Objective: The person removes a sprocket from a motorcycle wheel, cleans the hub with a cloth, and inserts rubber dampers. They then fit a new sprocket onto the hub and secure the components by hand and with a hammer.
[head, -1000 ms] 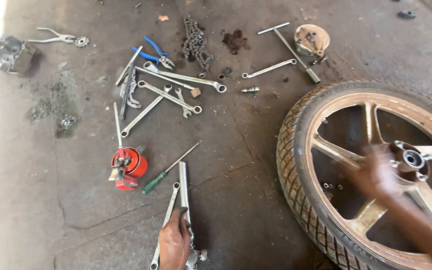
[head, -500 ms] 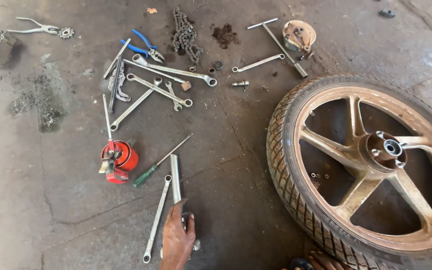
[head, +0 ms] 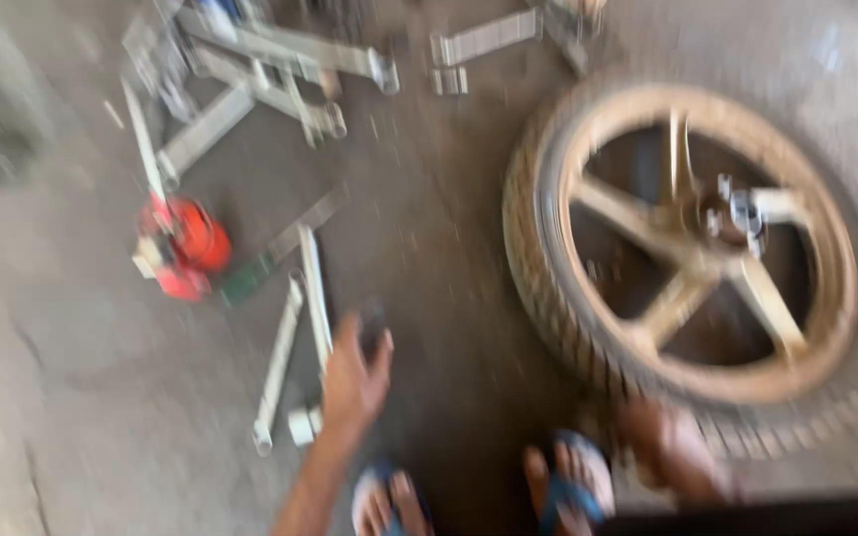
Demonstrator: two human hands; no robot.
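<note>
The motorcycle wheel [head: 692, 248] lies flat on the concrete floor [head: 81, 397], heavy and stiff; best gripped at the tyre. The left hand [head: 355, 382] closes on a small dark part [head: 372, 328], beside long wrenches [head: 295, 337]. The right hand's [head: 672, 452] grip I cannot tell.

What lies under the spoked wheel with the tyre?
Bare grey concrete floor shows through the gaps between the gold-coloured spokes of the wheel. Whatever sits beneath the tyre and hub is covered; the frame is also blurred.

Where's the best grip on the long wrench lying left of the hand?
Judging from a blurred frame: take the long wrench mid-shaft, from above. It lies flat on the floor, and its slim bare shaft is clear of the left hand and the second wrench beside it.
</note>
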